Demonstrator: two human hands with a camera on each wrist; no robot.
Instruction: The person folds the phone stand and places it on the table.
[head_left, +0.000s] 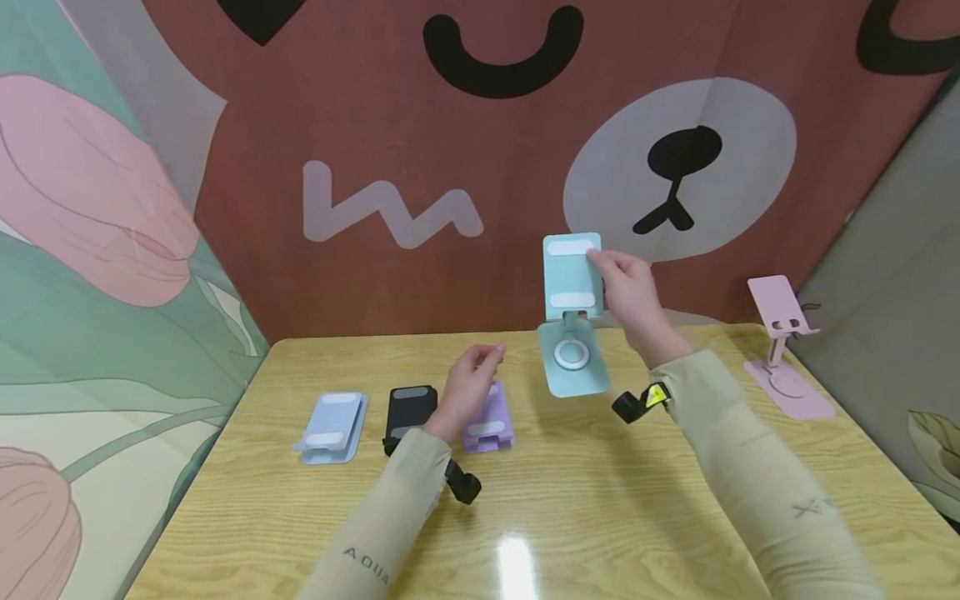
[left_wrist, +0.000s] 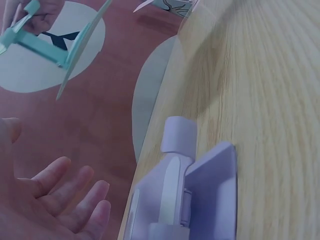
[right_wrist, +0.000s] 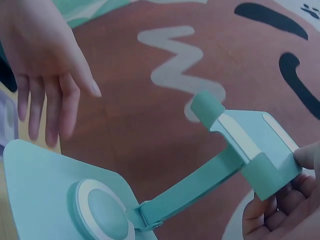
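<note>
My right hand [head_left: 636,302] pinches the upper plate of a teal folding phone stand [head_left: 573,287] by its right edge, thumb on the front. The stand is unfolded and held up off the table; its base with a white ring [right_wrist: 102,212] hangs below on a hinged arm [right_wrist: 192,182]. My left hand [head_left: 471,385] holds nothing, its fingers loosely bent above a folded purple phone stand [head_left: 489,421]. In the left wrist view this purple stand [left_wrist: 180,190] lies beside the fingers, apart from them.
A folded black phone stand [head_left: 411,410] and a folded light blue phone stand [head_left: 332,427] lie to the left on the wooden table [head_left: 570,508]. An unfolded pink phone stand [head_left: 787,358] stands at the right edge. A printed cloth [head_left: 375,275] hangs behind the table.
</note>
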